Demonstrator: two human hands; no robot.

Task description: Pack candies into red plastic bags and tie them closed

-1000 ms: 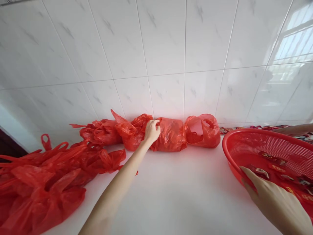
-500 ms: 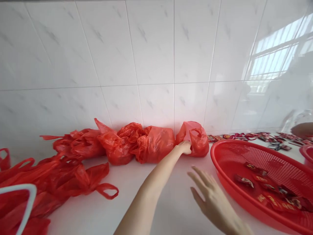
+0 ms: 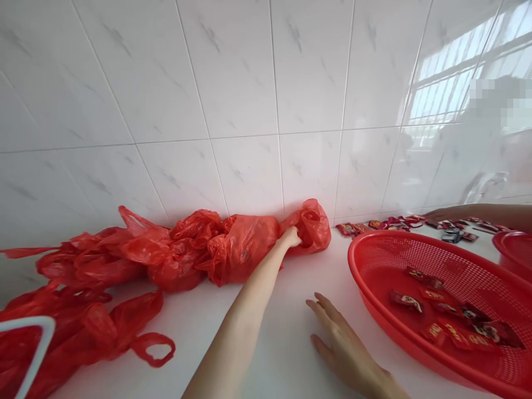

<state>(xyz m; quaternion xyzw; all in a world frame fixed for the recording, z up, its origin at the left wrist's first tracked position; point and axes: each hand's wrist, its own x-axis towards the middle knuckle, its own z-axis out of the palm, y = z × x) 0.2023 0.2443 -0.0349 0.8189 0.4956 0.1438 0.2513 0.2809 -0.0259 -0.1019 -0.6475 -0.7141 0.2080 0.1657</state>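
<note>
By the tiled wall, my left hand (image 3: 293, 237) is closed on the red plastic bag (image 3: 316, 226) at the right end of a row of filled bags. Its fingertips are partly hidden in the bag's folds. My right hand (image 3: 341, 342) is over the white counter with fingers stretched out, holding nothing. Just right of it stands a red perforated basket (image 3: 374, 293). Several small red wrapped packets (image 3: 451, 309) lie on the basket's bottom.
More filled red bags (image 3: 245, 249) line the wall to the left. Flat red bags (image 3: 100, 327) lie at front left, beside a white bar (image 3: 45, 338). Loose packets (image 3: 390, 223) lie behind the basket, where another person's arm (image 3: 477, 213) reaches in. Another red basket (image 3: 515, 249) sits far right.
The bag at my left hand has tilted and its mouth has bunched up. My right hand has dropped slightly, and the other person's arm has come further in over the packets. The view has turned rightward.
</note>
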